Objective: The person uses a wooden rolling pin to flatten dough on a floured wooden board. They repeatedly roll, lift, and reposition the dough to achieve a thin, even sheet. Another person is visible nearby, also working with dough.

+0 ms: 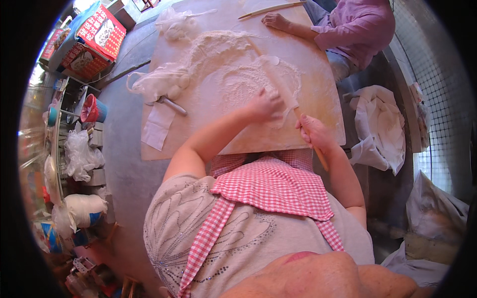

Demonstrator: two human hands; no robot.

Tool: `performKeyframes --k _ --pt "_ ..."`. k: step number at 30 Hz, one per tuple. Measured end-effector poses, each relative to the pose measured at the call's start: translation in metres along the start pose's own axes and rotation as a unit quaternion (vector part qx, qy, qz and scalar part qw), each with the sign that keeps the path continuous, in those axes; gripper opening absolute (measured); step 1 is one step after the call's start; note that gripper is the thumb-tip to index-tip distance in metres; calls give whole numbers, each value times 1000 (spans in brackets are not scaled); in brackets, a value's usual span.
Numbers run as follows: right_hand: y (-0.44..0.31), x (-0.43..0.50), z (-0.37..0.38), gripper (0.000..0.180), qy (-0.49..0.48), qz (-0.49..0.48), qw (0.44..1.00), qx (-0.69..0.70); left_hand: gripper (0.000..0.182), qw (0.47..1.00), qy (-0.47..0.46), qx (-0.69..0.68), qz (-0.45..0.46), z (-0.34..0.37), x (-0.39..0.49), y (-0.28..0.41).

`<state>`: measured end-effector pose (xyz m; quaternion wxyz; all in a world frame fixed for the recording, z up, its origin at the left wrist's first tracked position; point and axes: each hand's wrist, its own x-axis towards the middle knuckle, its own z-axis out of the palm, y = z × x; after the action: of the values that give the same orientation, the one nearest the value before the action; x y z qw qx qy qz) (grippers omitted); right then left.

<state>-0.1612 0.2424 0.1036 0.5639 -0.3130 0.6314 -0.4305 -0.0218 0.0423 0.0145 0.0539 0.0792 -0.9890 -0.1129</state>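
Note:
A long wooden rolling pin (302,121) lies slantwise across the floured board. Around its middle is a pale dough sheet (277,80), which looks wrapped on the wood, with a thin loose edge on the near side. My right hand (316,133) grips the bare near end of the pin, which sticks out past the board's front edge. My left hand (265,106) is just left of the dough, over the flour; it is blurred, its fingers look curled, and whether it touches the dough is unclear. Loose flour (238,80) spreads over the board's middle.
On the wooden board (201,138) are a plastic bag of pale lumps (164,82), another bag (177,24), a metal-handled tool (174,105) and a white cloth (158,124). A co-worker's hand (276,20) rests near a second rolling pin (271,10). A cloth-lined container (380,123) stands right.

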Motion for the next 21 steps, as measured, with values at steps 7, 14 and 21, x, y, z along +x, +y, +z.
performKeyframes --k 7,14,21 --pt "51 40 1 33 2 -62 990 -125 41 995 15 -10 -100 -17 -113 -43" --pt "45 57 -51 28 226 -160 819 -503 44 994 80 32 -71 -19 -74 -22" --pt "55 102 -114 24 372 -337 691 -520 76 993 -38 -16 -109 -4 -9 20"
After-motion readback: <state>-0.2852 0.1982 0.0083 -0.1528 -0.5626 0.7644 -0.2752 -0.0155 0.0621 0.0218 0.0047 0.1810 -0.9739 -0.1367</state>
